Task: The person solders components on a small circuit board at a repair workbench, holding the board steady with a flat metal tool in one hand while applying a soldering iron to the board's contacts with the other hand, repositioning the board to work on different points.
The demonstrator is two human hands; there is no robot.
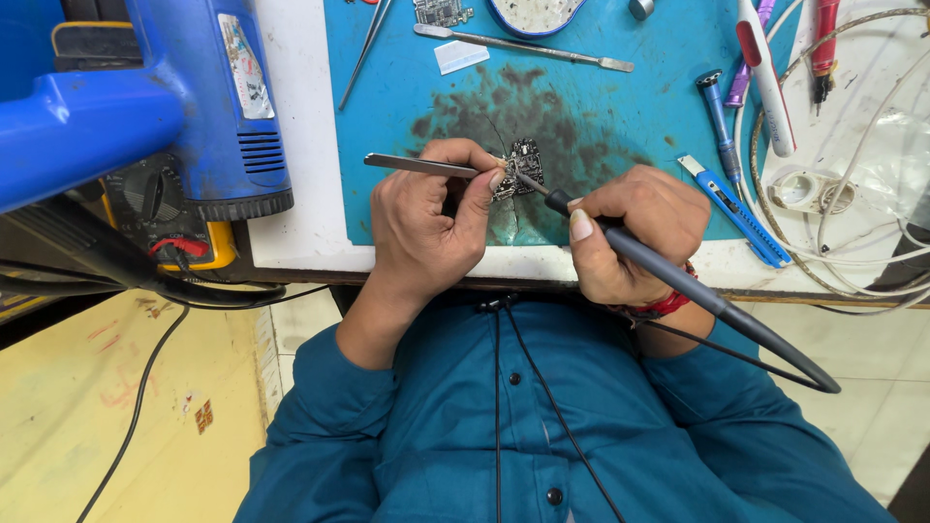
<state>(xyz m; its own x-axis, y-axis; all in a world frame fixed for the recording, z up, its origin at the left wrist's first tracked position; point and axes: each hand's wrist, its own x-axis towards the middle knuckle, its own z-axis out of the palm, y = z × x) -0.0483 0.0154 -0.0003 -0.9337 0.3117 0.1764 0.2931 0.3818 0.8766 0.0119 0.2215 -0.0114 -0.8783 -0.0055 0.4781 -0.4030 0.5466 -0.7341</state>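
A small dark circuit board [524,167] lies on a stained blue work mat [620,107]. My left hand [431,218] pinches metal tweezers [417,165], whose tips rest on the board's left edge. My right hand [630,232] grips a dark soldering iron [668,276] like a pen; its thin tip touches the board from the right. The iron's cord trails off to the lower right, over my teal sleeve.
A blue hot-air gun [194,87] stands at the left above a yellow multimeter [165,208]. At the mat's far edge lie a metal spatula [528,46] and spare tweezers [366,48]. At the right are a blue utility knife [731,208], screwdrivers [719,121] and coiled white cables [823,223].
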